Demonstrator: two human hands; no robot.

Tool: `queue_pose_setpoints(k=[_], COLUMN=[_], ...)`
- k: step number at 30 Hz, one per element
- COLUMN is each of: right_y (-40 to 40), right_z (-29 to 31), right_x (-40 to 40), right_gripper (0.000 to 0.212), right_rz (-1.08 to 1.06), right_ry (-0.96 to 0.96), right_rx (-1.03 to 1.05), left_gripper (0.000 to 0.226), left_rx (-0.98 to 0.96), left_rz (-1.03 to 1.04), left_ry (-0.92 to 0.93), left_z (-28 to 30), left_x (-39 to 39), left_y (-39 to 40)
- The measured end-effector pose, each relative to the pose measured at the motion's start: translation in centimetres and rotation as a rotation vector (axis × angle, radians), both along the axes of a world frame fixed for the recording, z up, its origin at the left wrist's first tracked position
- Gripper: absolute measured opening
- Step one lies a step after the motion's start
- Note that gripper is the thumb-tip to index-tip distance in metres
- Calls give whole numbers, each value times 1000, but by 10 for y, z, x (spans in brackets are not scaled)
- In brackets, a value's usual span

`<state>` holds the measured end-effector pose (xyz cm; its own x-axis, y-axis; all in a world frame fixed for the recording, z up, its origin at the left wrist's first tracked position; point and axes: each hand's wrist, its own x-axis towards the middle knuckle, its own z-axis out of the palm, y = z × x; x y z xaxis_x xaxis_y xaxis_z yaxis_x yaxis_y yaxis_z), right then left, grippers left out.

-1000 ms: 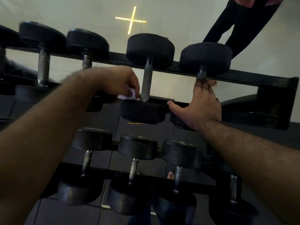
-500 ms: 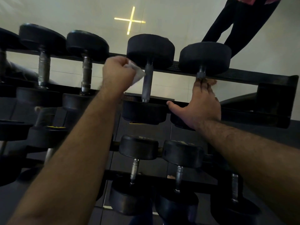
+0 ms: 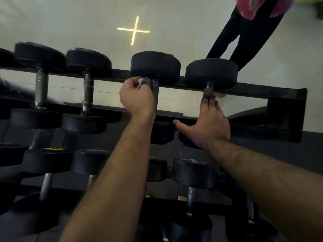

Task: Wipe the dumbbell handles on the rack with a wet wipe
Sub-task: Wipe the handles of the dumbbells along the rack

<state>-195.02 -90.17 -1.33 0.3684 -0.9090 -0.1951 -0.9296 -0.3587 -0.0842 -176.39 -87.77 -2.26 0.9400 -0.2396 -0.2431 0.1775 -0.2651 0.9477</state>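
A black rack [image 3: 253, 89] carries rows of black dumbbells with metal handles. My left hand [image 3: 136, 98] holds a white wet wipe [image 3: 142, 82] wrapped against the top of the handle [image 3: 155, 100] of the third dumbbell on the upper row, just under its far head [image 3: 155, 66]. My right hand [image 3: 209, 123] lies flat along the handle of the rightmost dumbbell [image 3: 211, 74], fingers straight and pointing up to the handle's far end, thumb spread out to the left. Its handle is mostly hidden under the hand.
Two more upper-row dumbbells [image 3: 87, 91] stand to the left. A lower row of dumbbells [image 3: 192, 172] sits beneath my forearms. Beyond the rack is a pale floor with a yellow cross mark [image 3: 133, 31], and a person's dark-clad legs [image 3: 241, 32] at the upper right.
My left hand with the wipe rose from the lower end of the third handle, swung left of it, and now closes on the handle's upper end. My right hand stayed put.
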Motion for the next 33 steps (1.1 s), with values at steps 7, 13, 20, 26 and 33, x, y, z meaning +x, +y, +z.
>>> queue_pose_setpoints(k=[7,13,20,26,33], right_y=[1,0,1,3,1], right_z=[2,2,3,6,5], right_x=[2,1,2,2,3], right_gripper=[141,142,140,140,141], right_rz=[4,1,-10,-12,-14], right_ry=[-3,-27,-18,-14,-8], right_rx=[20,41,33,40,39], left_gripper=[24,22,28,21,9], left_rx=[337,353,487,270,4], left_rz=[-445,-857,-1005,-356,-401], left_ry=[-563,-1147,-1351,-346,494], left_z=[16,5,-13,-9,-15], left_x=[-36,-29,52,60,56], left_y=[-5,-10,10,39,-11])
